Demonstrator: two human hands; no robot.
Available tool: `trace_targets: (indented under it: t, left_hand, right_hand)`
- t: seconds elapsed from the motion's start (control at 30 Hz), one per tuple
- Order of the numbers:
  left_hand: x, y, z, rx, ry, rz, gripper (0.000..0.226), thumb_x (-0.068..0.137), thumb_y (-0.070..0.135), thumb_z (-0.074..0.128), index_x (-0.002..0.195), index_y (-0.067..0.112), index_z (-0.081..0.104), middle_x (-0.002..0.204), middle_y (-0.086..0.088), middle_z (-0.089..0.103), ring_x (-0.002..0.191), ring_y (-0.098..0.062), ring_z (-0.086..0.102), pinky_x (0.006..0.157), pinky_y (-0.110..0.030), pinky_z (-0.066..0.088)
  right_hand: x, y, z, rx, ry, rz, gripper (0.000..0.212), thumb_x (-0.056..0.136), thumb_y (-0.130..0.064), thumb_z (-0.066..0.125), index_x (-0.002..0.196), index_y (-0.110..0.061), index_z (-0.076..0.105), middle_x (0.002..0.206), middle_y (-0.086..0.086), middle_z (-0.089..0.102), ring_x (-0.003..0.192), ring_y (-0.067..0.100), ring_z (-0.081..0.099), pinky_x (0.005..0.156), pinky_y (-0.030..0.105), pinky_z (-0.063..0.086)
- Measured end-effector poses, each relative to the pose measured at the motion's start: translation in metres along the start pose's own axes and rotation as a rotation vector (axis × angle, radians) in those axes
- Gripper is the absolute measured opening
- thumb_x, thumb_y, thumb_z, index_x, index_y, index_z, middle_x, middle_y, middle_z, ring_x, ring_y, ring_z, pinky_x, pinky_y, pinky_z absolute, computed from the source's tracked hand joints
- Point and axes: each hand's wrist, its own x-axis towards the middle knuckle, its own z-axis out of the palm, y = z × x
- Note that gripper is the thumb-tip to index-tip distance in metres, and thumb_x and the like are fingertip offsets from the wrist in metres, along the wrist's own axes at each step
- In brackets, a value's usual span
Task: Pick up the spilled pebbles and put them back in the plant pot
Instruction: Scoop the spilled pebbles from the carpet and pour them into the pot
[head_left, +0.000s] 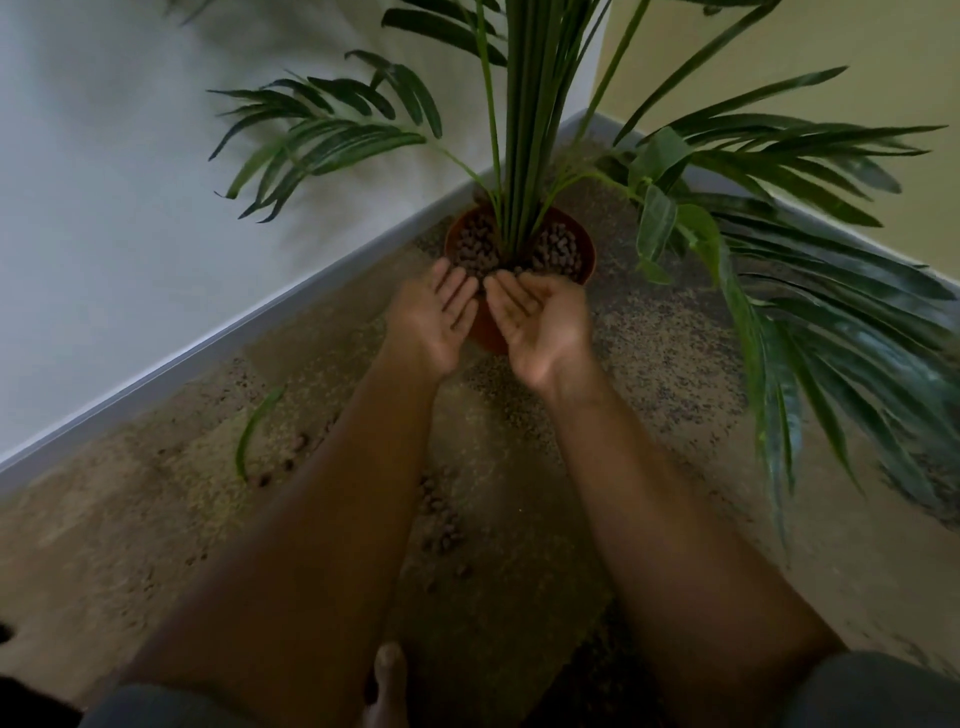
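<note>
A terracotta plant pot (586, 240) stands on the carpet in the room's corner, filled with brown pebbles (558, 249) around a palm's stems. My left hand (435, 317) and my right hand (540, 322) are side by side, palms up, fingertips at the pot's near rim. Both palms look empty, fingers apart. Several spilled pebbles (440, 522) lie on the carpet between my forearms, with a few more (265, 478) to the left.
A fallen green leaf (254, 428) lies on the carpet at left. Long palm fronds (810, 332) hang low over the floor on the right. White skirting (218, 343) and walls close the corner behind the pot. My bare foot (387, 680) is at the bottom.
</note>
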Motion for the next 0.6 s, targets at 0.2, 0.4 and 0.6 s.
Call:
trace_targets:
  t: [0.2,0.4,0.6]
  left_hand:
    - [0.002,-0.027,-0.070,0.555,0.248,0.094,0.032,0.098,0.016,0.043,0.122,0.010,0.063,0.107,-0.009,0.065,0.096,-0.024,0.060,0.072,-0.030,0.047]
    - [-0.010,-0.053,-0.142,1.196,0.182,0.019,0.042,0.090,0.014,0.058,0.132,0.013,0.057,0.112,-0.003,0.059,0.093,-0.017,0.061,0.074,-0.022,0.052]
    - [-0.023,-0.067,-0.178,1.744,-0.030,-0.196,0.078,0.078,0.030,0.072,0.144,0.027,0.032,0.150,-0.011,0.031,0.137,-0.034,0.035,0.111,-0.044,0.036]
  right_hand:
    - [0.004,0.061,-0.032,-0.988,0.081,0.239,0.028,0.094,-0.009,0.051,0.119,-0.004,0.062,0.098,0.009,0.066,0.072,0.016,0.063,0.063,0.025,0.054]
    - [-0.007,0.100,-0.065,-2.011,-0.285,0.517,0.044,0.076,-0.023,0.080,0.113,-0.004,0.068,0.106,0.013,0.070,0.093,0.026,0.069,0.081,0.033,0.056]
    - [-0.014,0.152,-0.087,-2.508,-0.292,0.537,0.098,0.084,-0.019,0.072,0.154,-0.004,0.005,0.161,0.020,0.007,0.143,0.039,0.023,0.108,0.046,0.038]
